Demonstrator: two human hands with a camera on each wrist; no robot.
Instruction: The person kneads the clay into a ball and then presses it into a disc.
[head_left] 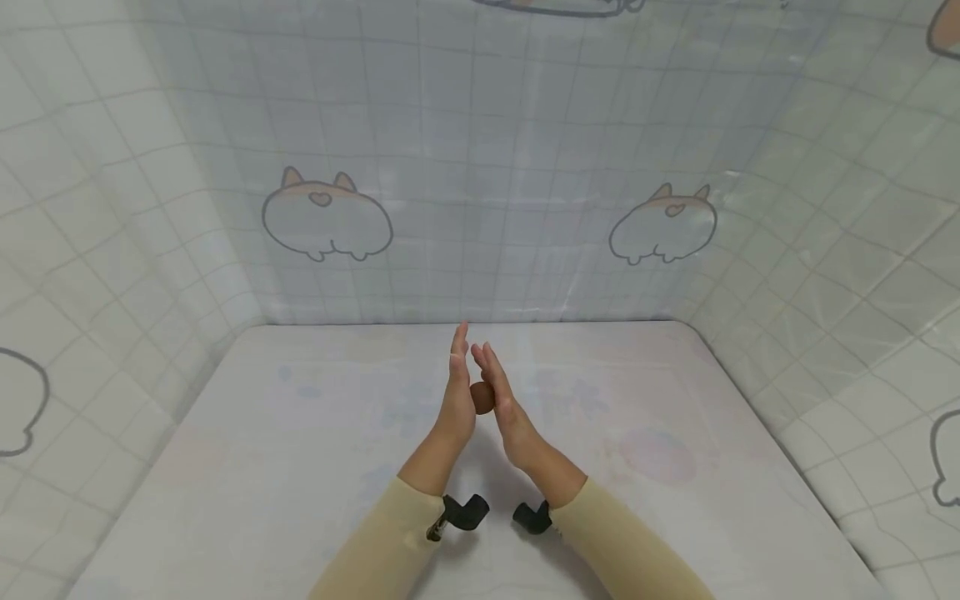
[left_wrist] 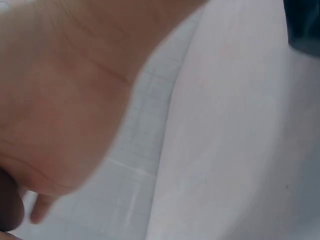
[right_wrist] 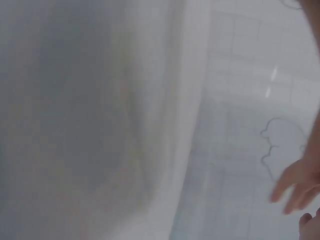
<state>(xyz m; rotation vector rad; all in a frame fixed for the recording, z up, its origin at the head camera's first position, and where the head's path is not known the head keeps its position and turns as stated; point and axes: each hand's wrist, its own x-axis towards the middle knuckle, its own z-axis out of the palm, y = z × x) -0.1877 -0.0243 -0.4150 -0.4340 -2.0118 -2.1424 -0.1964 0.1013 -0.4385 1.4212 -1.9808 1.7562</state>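
Observation:
A small brown ball point(head_left: 482, 397) sits between the two palms, above the white table. My left hand point(head_left: 457, 396) stands on edge with its fingers straight and pointing forward, its palm against the ball's left side. From the other side my right hand point(head_left: 513, 417) presses on the ball, fingers also extended and leaning in toward the left. In the left wrist view, the dark ball point(left_wrist: 9, 202) shows at the lower left corner beside the left palm point(left_wrist: 65, 110). Only some fingers point(right_wrist: 295, 187) appear at the right edge of the right wrist view; the ball is out of sight there.
The white table point(head_left: 300, 467) has faint pastel prints. Around it hang pale grid-patterned sheets point(head_left: 480, 208) with dog drawings, at the back and both sides. A black wrist camera mount point(head_left: 467, 512) juts from the left sleeve, and another mount point(head_left: 532, 518) from the right.

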